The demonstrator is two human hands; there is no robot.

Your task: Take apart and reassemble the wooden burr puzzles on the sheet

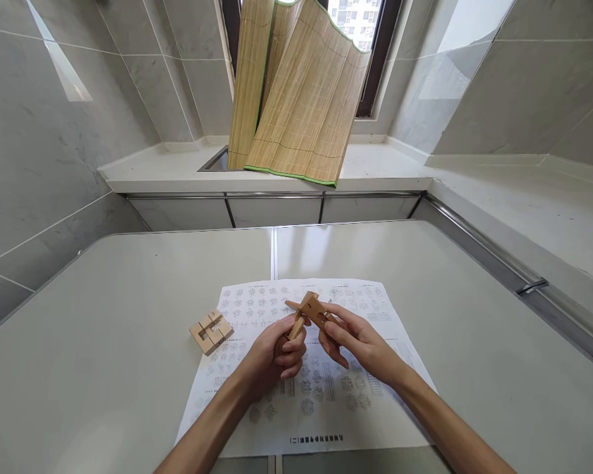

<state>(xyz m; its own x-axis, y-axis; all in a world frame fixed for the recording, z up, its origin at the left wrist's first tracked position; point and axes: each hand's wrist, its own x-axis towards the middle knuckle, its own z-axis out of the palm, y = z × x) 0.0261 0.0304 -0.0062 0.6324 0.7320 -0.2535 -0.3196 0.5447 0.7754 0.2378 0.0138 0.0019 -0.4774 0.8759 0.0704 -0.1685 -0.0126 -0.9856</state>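
My left hand [289, 349] and right hand [360, 339] meet above the middle of the printed sheet [385, 421], and the wood I'm handling is all up here between them. My left fingers are clamped on a small wooden bar [296, 327], while my right thumb and fingertips pinch a larger notched piece [314, 309] from its near side. The two cross and look to be touching — whether they are locked or merely leaning, I cannot tell, since my fingers cover much of the joint. That is my main worry: if they only rest together, a loosened pinch on either side could let one slip and drop onto the sheet. A twist with the notch out of line could jam the pieces, and forcing them might chip an edge, because the wood would probably give at its thinnest part. The cluster of notched blocks [211, 332] lies across the left edge of the sheet, partly on the paper and partly on the table [128, 316]. If my forearm drags the sheet, that cluster could shift or come apart — it sits half on paper that seems to have nothing else holding it down. The printed figures under my hands are partly hidden too, so I could easily misread one.
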